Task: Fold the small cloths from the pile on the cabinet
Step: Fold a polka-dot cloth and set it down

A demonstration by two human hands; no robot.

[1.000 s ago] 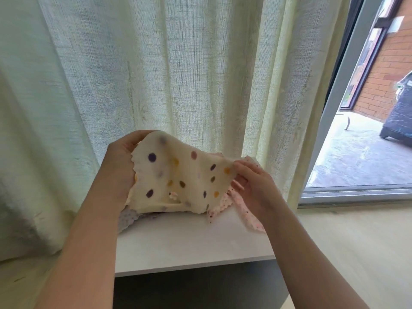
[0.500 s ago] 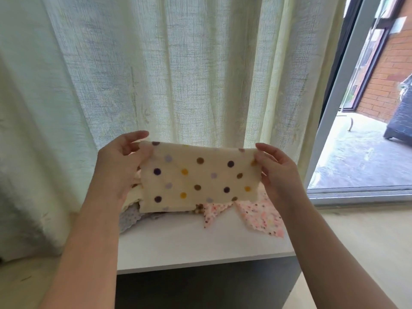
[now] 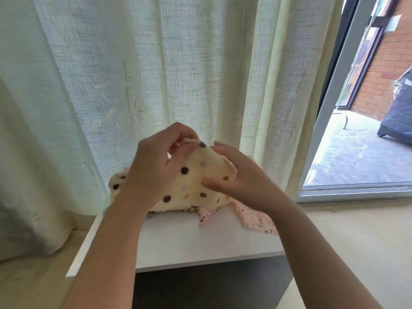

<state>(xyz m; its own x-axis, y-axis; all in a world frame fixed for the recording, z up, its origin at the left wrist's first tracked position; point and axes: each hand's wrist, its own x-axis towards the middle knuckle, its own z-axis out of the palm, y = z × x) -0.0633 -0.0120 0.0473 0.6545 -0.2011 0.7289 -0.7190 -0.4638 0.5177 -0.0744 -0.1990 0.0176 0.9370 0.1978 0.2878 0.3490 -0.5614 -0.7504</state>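
Two hands hold one dotted cloth (image 3: 196, 175) in the air, just above the pile (image 3: 205, 213) at the far side of the cabinet (image 3: 200, 244). The cloth is cream with brown, purple and yellow dots, and it is bent over itself, so its upper part makes a soft point between the hands. The left hand (image 3: 153, 168) pinches this upper corner, with thumb and fingertips closed together on the fabric. The right hand (image 3: 243, 177) grips the right side of the cloth: the thumb lies on the near face and the fingers go behind it, so the fabric is clamped between them. The lower edge of the cloth hangs down and touches the pile, or nearly; this cannot be told exactly.

From under the dotted cloth a pink speckled cloth (image 3: 254, 217) spreads to the right on the white cabinet top and reaches its right edge. The near part of the top is bare white. Behind the cabinet hangs a pale green curtain (image 3: 156, 74). At the far right a door frame (image 3: 330, 112) opens on a paved yard with a brick wall (image 3: 388, 70). A light wooden floor (image 3: 356, 246) lies to the right of the cabinet.
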